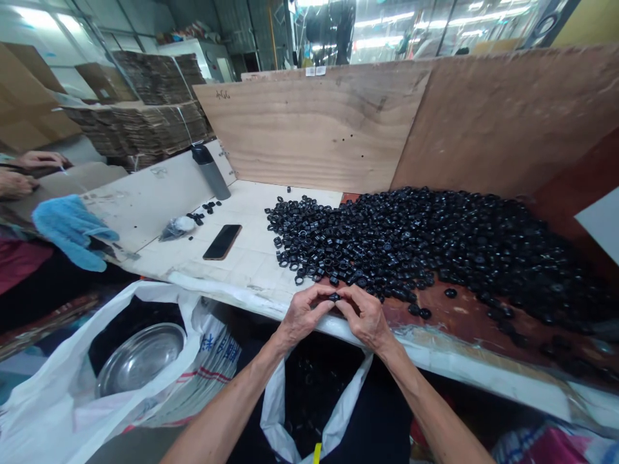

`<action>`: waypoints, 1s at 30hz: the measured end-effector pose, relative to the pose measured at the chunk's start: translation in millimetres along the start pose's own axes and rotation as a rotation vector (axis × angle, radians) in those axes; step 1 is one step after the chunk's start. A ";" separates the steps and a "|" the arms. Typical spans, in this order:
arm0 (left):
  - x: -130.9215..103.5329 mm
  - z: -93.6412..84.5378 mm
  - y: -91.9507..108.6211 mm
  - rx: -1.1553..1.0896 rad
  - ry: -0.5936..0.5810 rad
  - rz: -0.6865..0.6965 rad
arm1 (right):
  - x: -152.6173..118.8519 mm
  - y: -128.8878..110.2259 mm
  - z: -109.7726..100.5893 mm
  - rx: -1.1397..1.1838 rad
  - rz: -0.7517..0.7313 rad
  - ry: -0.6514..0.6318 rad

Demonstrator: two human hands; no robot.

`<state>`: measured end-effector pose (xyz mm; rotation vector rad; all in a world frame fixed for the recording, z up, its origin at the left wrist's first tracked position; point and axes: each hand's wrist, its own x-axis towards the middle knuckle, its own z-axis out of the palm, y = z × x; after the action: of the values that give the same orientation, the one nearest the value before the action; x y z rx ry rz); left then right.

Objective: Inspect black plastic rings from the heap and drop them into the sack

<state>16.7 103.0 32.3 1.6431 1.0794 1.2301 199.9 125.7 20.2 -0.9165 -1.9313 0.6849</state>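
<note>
At the table's front edge, my left hand (305, 314) and my right hand (362, 314) meet fingertip to fingertip. Pinched between them is a small black plastic part (334, 297), its details too small to make out. Just beyond my fingers spreads a large heap of similar black parts (411, 238); some at its left end look like open rings. Below my hands an open white sack (275, 412) sits between my forearms, with dark parts inside it.
A phone (222, 242), a grey bottle (211, 171) and a small plastic bag (176, 227) occupy the left side. Wooden boards (319, 129) wall the back. Lower left, a metal bowl (142, 357) rests in a white bag (53, 393). Another person's hands (29, 171) and a blue glove (72, 229) are far left.
</note>
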 end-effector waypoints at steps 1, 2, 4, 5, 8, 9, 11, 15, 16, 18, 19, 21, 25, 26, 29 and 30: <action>0.7 -0.1 0.4 0.018 -0.006 0.010 | 0.9 -0.2 0.1 0.006 0.008 -0.004; 1.1 0.3 0.3 0.045 -0.005 0.026 | 1.6 -0.8 0.6 0.018 0.030 -0.009; -0.3 3.0 -1.8 0.112 0.026 0.077 | 1.2 -3.4 3.5 0.075 0.104 -0.012; -2.9 5.3 -3.6 0.146 0.051 0.103 | -0.4 -5.8 6.1 0.124 0.157 -0.012; -20.5 12.0 -9.0 0.234 0.132 0.159 | -12.6 -16.7 18.3 0.324 0.384 -0.012; -29.0 12.7 -9.4 0.260 0.147 0.177 | -18.5 -20.9 22.4 0.384 0.471 -0.023; -46.1 8.4 -5.9 0.303 0.119 0.219 | -29.5 -27.8 26.7 0.436 0.601 -0.080; -58.4 -23.4 10.0 0.373 -0.196 0.169 | -30.7 -24.6 11.7 0.099 0.470 -0.059; -54.3 -33.4 11.3 0.405 -0.179 0.083 | -25.5 -19.7 5.1 -0.056 0.389 0.016; -38.8 -50.8 6.6 0.499 0.074 -0.066 | -11.8 -7.3 -5.6 -0.319 0.283 0.095; -28.8 -56.8 0.6 0.564 0.224 -0.103 | -4.8 -1.2 -8.3 -0.422 0.253 0.086; -8.6 -62.3 -15.7 0.693 0.345 -0.104 | 6.2 8.3 -7.5 -0.591 0.235 0.036; 15.5 -50.3 -42.3 0.806 0.284 0.001 | 10.6 13.3 4.2 -0.744 0.230 -0.013; 17.2 -44.8 -44.3 0.799 0.254 0.028 | 9.3 12.8 5.9 -0.737 0.219 -0.013; 16.1 -31.6 -40.8 0.720 0.156 0.055 | 5.3 11.5 5.1 -0.640 0.174 -0.009; 14.9 -29.4 -38.2 0.687 0.130 0.048 | 4.6 11.2 3.6 -0.582 0.156 -0.011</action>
<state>-15.8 132.2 7.1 2.1160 1.6804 1.0643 198.9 135.5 12.3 -1.4286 -2.1233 0.2032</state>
